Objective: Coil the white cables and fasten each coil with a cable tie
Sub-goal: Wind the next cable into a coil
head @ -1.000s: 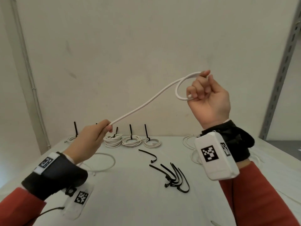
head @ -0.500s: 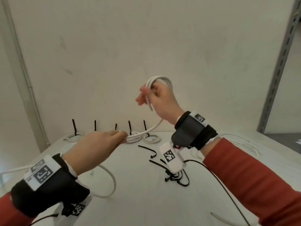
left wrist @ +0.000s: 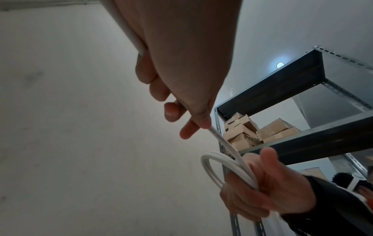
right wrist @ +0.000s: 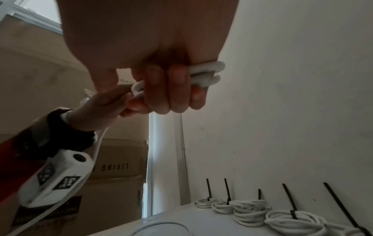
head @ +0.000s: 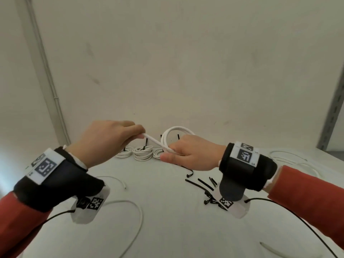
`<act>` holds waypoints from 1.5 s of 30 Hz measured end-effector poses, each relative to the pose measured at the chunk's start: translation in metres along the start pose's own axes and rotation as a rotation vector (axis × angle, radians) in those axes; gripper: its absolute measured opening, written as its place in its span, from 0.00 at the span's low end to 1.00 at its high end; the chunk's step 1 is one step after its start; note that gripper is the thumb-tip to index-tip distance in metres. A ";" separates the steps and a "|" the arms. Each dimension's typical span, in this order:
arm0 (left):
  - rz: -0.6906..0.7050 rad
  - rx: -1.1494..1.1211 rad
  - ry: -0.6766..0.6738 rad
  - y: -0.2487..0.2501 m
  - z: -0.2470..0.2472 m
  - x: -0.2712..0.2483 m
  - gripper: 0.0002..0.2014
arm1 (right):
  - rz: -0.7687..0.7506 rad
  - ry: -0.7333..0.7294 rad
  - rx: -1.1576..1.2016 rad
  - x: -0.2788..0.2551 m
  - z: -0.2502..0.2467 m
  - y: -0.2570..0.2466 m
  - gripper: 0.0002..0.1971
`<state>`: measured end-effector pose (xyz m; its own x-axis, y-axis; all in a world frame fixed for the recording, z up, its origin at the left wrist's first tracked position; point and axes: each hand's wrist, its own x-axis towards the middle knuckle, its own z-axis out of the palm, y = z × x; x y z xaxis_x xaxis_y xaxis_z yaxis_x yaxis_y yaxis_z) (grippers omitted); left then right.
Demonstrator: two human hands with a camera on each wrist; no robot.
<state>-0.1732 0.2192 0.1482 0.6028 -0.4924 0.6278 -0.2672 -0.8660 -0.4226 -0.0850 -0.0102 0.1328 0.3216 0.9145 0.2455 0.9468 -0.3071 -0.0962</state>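
I find the thin white round cable [head: 155,142] held above the white bench [head: 167,220]: its straight run slopes from the left hand [head: 109,140], which pinches it at the fingertips, down and rightward into the right hand [head: 193,155], whose curled fingers grip a small upright coil of it. I read "PICO" on a brown cardboard box [left wrist: 245,137] on a grey metal shelf [left wrist: 302,143], and "LIVING", inverted, on another carton [right wrist: 115,166]. Along the pale wall [head: 186,71] sit tied white coils [head: 142,154]; loose black cable ties [head: 200,183] lie on the bench.

a cardboard box [left wrist: 245,137] on the metal shelf [left wrist: 322,137] reads "pico"; a second, larger cardboard box [right wrist: 121,156] shows "living", which appears upside down in the right wrist view.
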 end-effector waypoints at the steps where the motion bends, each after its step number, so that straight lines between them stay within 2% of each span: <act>1: -0.001 -0.011 -0.004 -0.001 -0.001 0.001 0.20 | -0.015 0.005 0.016 0.000 -0.002 -0.002 0.26; 4: -0.041 -0.097 0.009 -0.003 0.002 0.003 0.20 | -0.033 0.057 0.251 -0.002 -0.013 -0.001 0.26; 10: -0.276 -0.429 0.118 -0.019 0.012 0.003 0.15 | -0.062 0.163 1.222 -0.009 -0.031 0.014 0.26; 14: -0.394 -0.512 0.142 -0.032 0.027 -0.001 0.14 | -0.120 0.214 1.572 -0.018 -0.044 0.023 0.23; 17: -0.415 -0.564 0.136 -0.035 0.041 -0.003 0.17 | -0.217 0.368 1.768 -0.024 -0.052 0.034 0.22; 19: -0.427 -0.548 0.096 -0.036 0.051 -0.008 0.20 | -0.338 0.437 1.933 -0.027 -0.056 0.045 0.23; 21: -0.429 -0.433 0.010 -0.035 0.061 -0.013 0.23 | -0.467 0.488 2.091 -0.030 -0.058 0.055 0.21; 23: -0.386 -0.242 -0.043 -0.028 0.070 -0.016 0.24 | -0.484 0.640 2.152 -0.031 -0.059 0.059 0.20; 26: -0.245 -0.063 -0.057 -0.012 0.079 -0.021 0.24 | -0.460 0.872 2.146 -0.026 -0.060 0.059 0.18; 28: -0.180 -0.012 -0.089 0.000 0.081 -0.021 0.24 | -0.414 0.947 2.097 -0.019 -0.061 0.062 0.16; 33: -0.033 0.088 -0.055 0.026 0.070 -0.020 0.27 | -0.149 1.000 1.933 0.002 -0.053 0.070 0.17; 36: -0.001 0.094 -0.062 0.033 0.061 -0.018 0.31 | 0.018 1.011 1.834 0.016 -0.039 0.071 0.17; 39: 0.002 0.094 -0.093 0.035 0.055 -0.015 0.31 | 0.167 0.946 1.612 0.027 -0.022 0.063 0.16; 41: 0.001 0.081 -0.088 0.033 0.052 -0.013 0.31 | 0.278 0.850 1.339 0.032 -0.009 0.055 0.16; 43: 0.004 0.063 -0.066 0.031 0.048 -0.012 0.31 | 0.316 0.706 1.049 0.033 0.004 0.048 0.14; 45: 0.024 0.062 -0.037 0.029 0.043 -0.010 0.27 | 0.286 0.523 0.659 0.030 0.016 0.041 0.12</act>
<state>-0.1545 0.2031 0.1012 0.6246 -0.5083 0.5929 -0.2355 -0.8464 -0.4776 -0.0362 0.0089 0.1206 0.6622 0.5393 0.5203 0.6812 -0.1440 -0.7178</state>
